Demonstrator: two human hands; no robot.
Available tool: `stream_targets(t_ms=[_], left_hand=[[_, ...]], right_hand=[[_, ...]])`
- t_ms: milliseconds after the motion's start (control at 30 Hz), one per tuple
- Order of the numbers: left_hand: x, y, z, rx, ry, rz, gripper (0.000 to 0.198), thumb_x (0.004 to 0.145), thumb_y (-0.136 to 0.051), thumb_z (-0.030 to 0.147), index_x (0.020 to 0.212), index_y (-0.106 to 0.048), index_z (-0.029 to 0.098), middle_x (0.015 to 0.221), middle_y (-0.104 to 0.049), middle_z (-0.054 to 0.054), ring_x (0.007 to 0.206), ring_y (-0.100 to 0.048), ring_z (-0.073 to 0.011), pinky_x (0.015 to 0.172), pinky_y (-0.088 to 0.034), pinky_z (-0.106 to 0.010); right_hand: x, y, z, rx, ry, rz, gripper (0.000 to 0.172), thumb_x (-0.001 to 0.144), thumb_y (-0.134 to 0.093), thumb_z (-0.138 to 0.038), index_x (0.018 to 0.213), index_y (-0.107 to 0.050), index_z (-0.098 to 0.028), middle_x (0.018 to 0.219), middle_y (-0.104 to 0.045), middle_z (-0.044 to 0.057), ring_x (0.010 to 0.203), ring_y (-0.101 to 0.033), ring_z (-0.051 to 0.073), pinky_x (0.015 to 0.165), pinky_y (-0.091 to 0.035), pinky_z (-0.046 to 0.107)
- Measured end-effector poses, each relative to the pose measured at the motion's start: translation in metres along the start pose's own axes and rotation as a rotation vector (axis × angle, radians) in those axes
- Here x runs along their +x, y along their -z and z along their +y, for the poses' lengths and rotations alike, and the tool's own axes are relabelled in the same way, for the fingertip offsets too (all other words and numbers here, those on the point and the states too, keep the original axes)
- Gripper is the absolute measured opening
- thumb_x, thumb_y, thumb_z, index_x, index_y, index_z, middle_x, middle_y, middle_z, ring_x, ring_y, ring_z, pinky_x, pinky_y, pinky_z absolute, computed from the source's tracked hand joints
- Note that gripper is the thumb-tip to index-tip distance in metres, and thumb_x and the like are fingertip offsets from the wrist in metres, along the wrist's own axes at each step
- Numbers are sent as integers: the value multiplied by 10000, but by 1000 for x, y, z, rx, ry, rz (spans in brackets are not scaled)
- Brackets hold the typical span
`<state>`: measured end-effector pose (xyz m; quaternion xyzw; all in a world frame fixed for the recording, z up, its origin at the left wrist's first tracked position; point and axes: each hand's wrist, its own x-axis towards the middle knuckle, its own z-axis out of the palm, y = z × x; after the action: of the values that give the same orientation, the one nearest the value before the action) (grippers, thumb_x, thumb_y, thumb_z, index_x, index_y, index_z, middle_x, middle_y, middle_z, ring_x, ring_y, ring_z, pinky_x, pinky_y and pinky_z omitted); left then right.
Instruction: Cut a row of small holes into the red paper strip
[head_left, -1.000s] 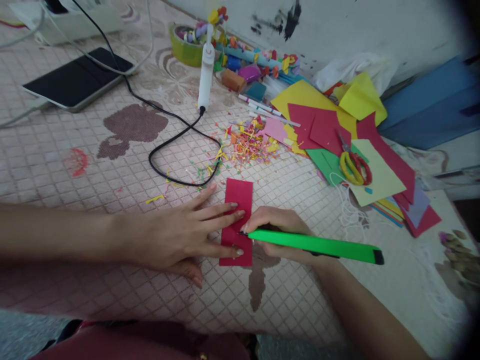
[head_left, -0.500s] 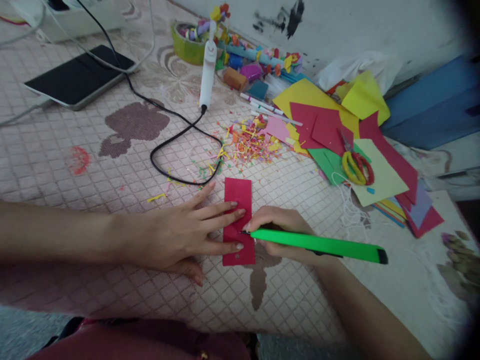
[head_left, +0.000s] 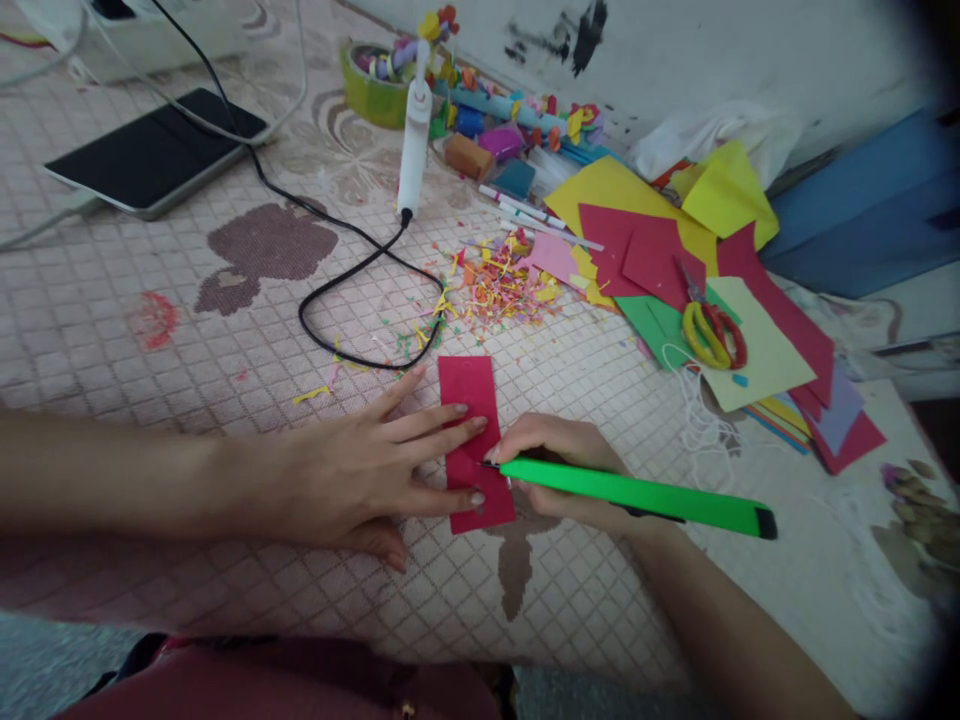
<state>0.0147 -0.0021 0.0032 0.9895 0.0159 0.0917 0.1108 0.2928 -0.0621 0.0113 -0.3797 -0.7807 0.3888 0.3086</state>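
That red paper strip (head_left: 469,390) is a flat matte rectangle (a bit tilted), pinned under the left hand (head_left: 352,480), which is spread flat. The right hand (head_left: 559,465), just beside its right edge, is curled around a long glossy green cutter (head_left: 637,493), tip on the paper. Quilted pinkish mat (head_left: 525,600) underneath.

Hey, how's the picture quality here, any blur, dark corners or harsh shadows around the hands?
Head view: soft, even light, only faint shadows under the left hand and right hand; the red paper strip and green cutter look sharp; the right edge and corners darken into a blurred vignette; the quilt grid bows slightly from lens distortion.
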Motion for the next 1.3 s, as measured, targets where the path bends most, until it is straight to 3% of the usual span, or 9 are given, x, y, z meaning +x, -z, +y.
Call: stream_targets(t_ms=[300, 433, 633, 1100, 1300], left_hand=[[4, 1, 7, 61, 48, -15, 752, 797, -784, 673, 1431, -579, 325, 1542, -520, -196, 1425, -498, -410, 1212, -194, -737], [1, -1, 7, 60, 24, 23, 763, 842, -754, 653, 1499, -511, 350, 1548, -512, -192, 1404, -523, -406, 1217, -185, -732], [-1, 1, 2, 8, -16, 20, 715, 892, -724, 611, 1497, -523, 288, 1591, -452, -218, 1498, -415, -386, 1233, -232, -672], [1, 2, 6, 62, 26, -24, 688, 886, -712, 641, 1472, -548, 320, 1572, -482, -216, 1483, -435, -393, 1180, -305, -706], [-2, -4, 7, 69, 43, 4, 737, 878, -697, 678, 1516, -488, 374, 1580, -479, -190, 1460, -471, -377, 1214, -249, -685]], right_hand=[[2, -2, -6, -43, -5, 35, 164, 859, -625, -137, 984, -695, -217, 893, -771, 28, 793, -727, 155, 715, -549, 274], [2, -3, -9, -57, 15, 53, 194, 846, -606, -104, 982, -690, -214, 902, -769, 25, 796, -725, 142, 702, -548, 255], [2, -3, -11, -62, 12, 62, 194, 848, -601, -102, 981, -692, -210, 884, -758, 21, 769, -713, 135, 693, -552, 249], [0, -5, -6, -77, 46, 69, 254, 826, -587, -56, 991, -687, -221, 912, -776, 22, 810, -735, 138, 710, -563, 251], [1, -3, -6, -64, 55, 53, 234, 841, -584, -80, 1003, -682, -219, 918, -771, 27, 816, -727, 137, 723, -560, 251]])
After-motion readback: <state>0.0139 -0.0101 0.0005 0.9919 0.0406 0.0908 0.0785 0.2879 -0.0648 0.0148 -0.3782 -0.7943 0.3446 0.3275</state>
